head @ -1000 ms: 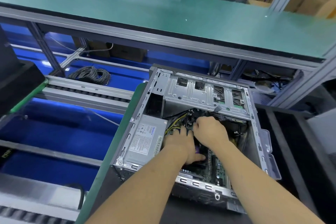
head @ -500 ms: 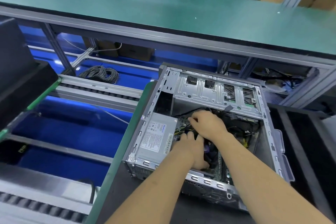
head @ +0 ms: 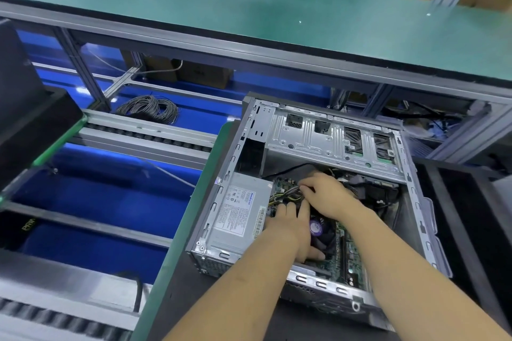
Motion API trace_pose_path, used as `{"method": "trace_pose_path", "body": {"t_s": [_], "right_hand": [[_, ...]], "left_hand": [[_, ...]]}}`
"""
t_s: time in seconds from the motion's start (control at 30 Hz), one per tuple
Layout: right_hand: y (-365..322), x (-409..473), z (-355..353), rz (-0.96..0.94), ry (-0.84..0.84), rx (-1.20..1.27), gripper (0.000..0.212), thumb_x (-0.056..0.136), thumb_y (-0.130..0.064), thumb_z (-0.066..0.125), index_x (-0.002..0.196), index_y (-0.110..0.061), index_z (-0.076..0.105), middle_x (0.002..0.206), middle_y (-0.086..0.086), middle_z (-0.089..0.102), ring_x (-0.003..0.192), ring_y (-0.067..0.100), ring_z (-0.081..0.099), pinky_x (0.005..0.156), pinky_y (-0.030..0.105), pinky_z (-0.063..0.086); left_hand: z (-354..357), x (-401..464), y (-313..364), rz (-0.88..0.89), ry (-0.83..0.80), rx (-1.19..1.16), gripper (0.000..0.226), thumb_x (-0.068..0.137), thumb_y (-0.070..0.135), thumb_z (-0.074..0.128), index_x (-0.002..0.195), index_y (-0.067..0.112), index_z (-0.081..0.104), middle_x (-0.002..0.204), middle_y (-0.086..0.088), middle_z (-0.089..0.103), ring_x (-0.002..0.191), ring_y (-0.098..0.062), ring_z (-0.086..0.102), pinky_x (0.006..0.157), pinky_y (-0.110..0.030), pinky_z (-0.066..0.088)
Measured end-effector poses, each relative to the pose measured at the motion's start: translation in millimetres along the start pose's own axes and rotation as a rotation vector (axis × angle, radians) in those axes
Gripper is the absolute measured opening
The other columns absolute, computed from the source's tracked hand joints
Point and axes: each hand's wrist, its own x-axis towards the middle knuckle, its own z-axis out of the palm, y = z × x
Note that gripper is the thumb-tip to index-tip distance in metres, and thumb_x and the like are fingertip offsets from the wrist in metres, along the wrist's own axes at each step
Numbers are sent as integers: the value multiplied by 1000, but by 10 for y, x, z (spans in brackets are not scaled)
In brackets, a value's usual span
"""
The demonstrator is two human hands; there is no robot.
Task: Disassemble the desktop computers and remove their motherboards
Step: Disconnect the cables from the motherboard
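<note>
Bare metal walls of the open computer case (head: pixel 415 202) fill the lower right of the frame, its side panel off and both hands reaching inside. The right hand (head: pixel 329 196) sits at centre right, fingers curled down onto the bundle of yellow and black power cables (head: pixel 285 194) that runs from the grey power supply (head: pixel 241 216) at the case's left wall; it appears to pinch a plug there, though the connector itself is hidden. The left hand (head: pixel 293 230), just below it, lies with fingers extended and presses flat on the green motherboard (head: pixel 343 252), thumb spread toward the lower edge, gripping nothing. My reading: this is the cable-unplugging stage, the board not yet freed. The next move likely calls for a straight upward pull on the plug while the left hand braces the board, minding any latch
</note>
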Motion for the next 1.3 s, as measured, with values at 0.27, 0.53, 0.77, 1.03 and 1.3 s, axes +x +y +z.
{"method": "trace_pose_path", "body": {"t_s": [0.27,0.53,0.77,1.03,1.3], "right_hand": [[179,-282,-56,131,-45,7,34,101,-34,45,128,-34,65,137,-7,60,124,20,55,98,32,46],[193,-388,-46,76,79,14,41,97,-16,56,137,-24,59,135,0,53,118,20,55,98,29,44],[121,-568,-69,146,-33,-33,51,100,-15,43,150,-16,40,145,8,45,127,28,50,101,33,41],[88,-696,-139,279,-214,-129,56,93,-17,46,146,-21,28,162,10,10,122,40,54,88,42,48],[31,-812,-173,275,-313,-143,75,93,-20,45,157,-23,6,152,18,35,125,40,51,96,49,48]], "left_hand": [[-4,15,-18,8,-32,-29,115,88,63,62,157,19,-19,160,-15,7,149,-34,5,114,-55,26],[3,27,-19,-1,6,-50,116,84,63,66,158,19,-11,158,-18,12,147,-35,9,112,-54,31],[15,46,-33,-8,18,-63,113,82,63,69,157,21,-4,157,-19,11,147,-35,7,113,-54,33],[33,74,-53,-19,13,-51,114,81,65,69,157,26,-6,158,-17,10,147,-35,9,112,-54,34],[52,105,-51,-28,2,-37,119,81,67,67,157,25,-15,161,-18,1,150,-34,1,116,-53,29]]}}
